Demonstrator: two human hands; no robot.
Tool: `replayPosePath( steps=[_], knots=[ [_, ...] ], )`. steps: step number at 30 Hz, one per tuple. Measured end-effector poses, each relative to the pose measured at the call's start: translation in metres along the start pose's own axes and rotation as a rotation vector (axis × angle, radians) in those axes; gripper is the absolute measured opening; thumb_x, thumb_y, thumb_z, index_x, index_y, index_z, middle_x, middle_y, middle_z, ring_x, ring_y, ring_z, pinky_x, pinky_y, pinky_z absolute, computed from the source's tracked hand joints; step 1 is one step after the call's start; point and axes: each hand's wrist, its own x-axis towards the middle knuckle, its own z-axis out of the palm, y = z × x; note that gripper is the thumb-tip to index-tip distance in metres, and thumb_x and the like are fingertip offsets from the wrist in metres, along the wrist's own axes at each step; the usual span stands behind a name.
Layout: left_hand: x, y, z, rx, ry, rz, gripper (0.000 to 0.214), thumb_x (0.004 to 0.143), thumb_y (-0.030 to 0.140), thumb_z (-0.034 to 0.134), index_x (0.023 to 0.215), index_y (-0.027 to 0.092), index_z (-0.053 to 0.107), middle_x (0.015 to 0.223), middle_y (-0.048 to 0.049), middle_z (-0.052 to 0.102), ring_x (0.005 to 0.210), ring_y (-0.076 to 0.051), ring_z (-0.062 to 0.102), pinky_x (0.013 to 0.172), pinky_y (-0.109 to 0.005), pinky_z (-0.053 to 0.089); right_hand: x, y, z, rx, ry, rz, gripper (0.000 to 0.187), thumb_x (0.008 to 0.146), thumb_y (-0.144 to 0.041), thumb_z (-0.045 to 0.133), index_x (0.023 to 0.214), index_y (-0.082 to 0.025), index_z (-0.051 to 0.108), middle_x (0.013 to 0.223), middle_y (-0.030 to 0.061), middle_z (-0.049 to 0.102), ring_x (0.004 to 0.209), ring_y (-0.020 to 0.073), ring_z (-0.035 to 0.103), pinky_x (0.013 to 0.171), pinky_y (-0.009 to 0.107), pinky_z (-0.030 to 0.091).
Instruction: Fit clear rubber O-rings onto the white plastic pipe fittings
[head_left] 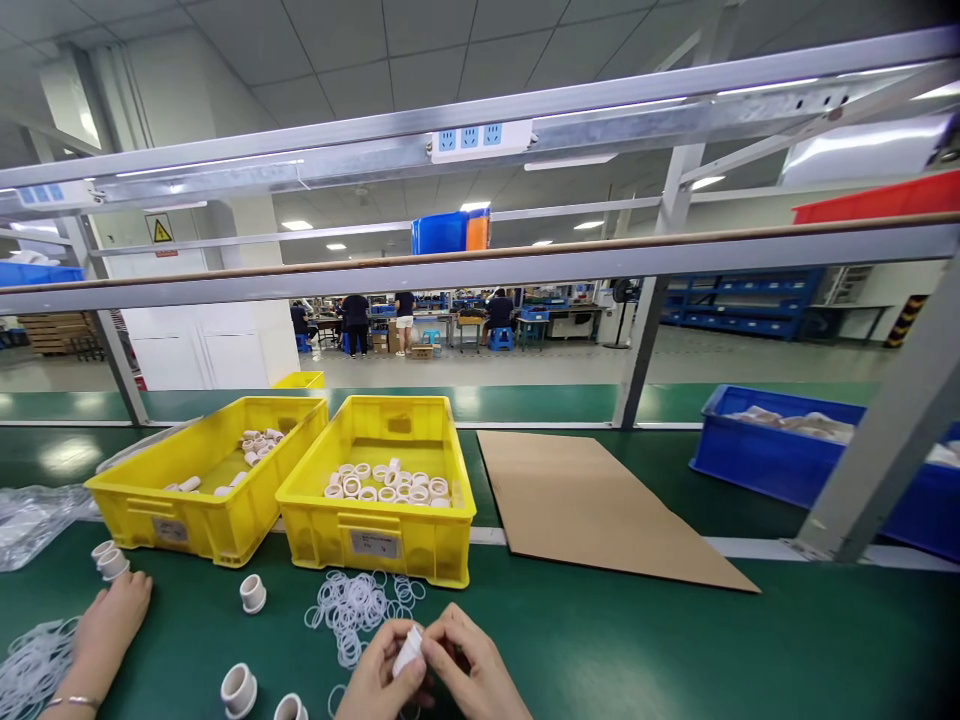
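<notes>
My left hand is closed around a white plastic pipe fitting at the bottom middle of the head view. Against the fitting's right edge, my right hand has its fingers pinched together; what lies between them is hidden. Just behind my hands, a loose pile of thin white rings spreads over the green table. Flanged white fittings stand to the left: one upright fitting, a nearer fitting, and another fitting cut by the frame's lower edge.
Yellow bins hold short white fittings. A co-worker's hand reaches fittings at left, beside more rings. Cardboard lies right of the bins. A blue bin stands behind a metal post.
</notes>
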Motion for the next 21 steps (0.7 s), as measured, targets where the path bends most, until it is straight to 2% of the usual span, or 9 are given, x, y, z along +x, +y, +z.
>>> replayPosePath(
  steps=[5,11,21],
  knots=[
    [-0.002,0.001,0.005,-0.028,0.021,-0.011,0.055,0.074,0.059,0.076,0.108,0.019,0.062,0.098,-0.0079,0.065,0.082,-0.018,0.060,0.072,-0.034,0.056,0.000,0.000,0.000,-0.011,0.007,0.005,0.041,0.097,-0.055,0.051,0.084,-0.021,0.069,0.083,0.0013,0.055,0.076,0.0175,0.055,0.067,0.029,0.039],
    [-0.006,0.015,0.012,-0.026,0.054,-0.054,0.054,0.072,0.060,0.077,0.104,0.019,0.065,0.100,-0.0099,0.069,0.089,-0.021,0.062,0.078,-0.035,0.057,0.000,0.001,0.000,-0.013,0.007,0.001,0.041,0.097,-0.056,0.051,0.085,-0.021,0.070,0.083,0.0011,0.054,0.076,0.0174,0.055,0.067,0.028,0.040],
    [-0.008,0.019,0.013,-0.138,0.058,-0.094,0.052,0.071,0.055,0.081,0.104,0.016,0.067,0.096,-0.0091,0.069,0.087,-0.019,0.063,0.072,-0.031,0.058,-0.001,-0.005,0.000,0.019,-0.017,-0.012,0.038,0.098,-0.054,0.049,0.088,-0.023,0.069,0.086,0.0015,0.057,0.080,0.0179,0.059,0.070,0.028,0.043]
  ],
)
